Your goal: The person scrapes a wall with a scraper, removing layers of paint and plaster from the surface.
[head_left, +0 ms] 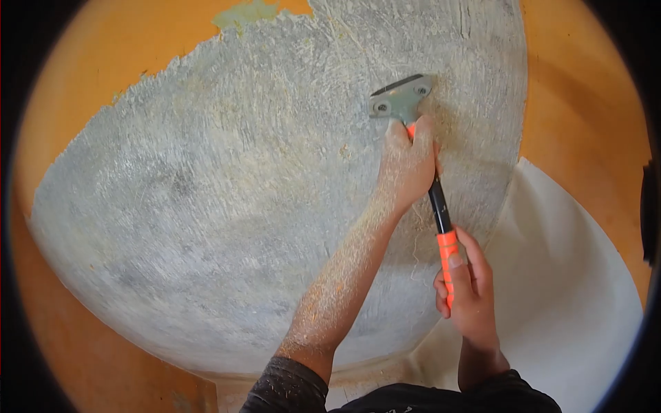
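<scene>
A long-handled scraper [441, 203] with a wide grey-green head and a dark blade lies against a rough, scratched grey surface [227, 179]. My left hand [408, 162] is wrapped round the handle just below the scraper's head. Lower down, my right hand [468, 282] grips the orange end of the handle, its thumb along the front. Pale dust and small flakes cover my left forearm. The blade points toward the upper left.
Orange surface [117, 55] borders the grey area at the upper left, with a pale green patch [246, 14] at the top. More orange [585, 103] shows at the right. A smooth whitish surface [558, 275] lies at the lower right.
</scene>
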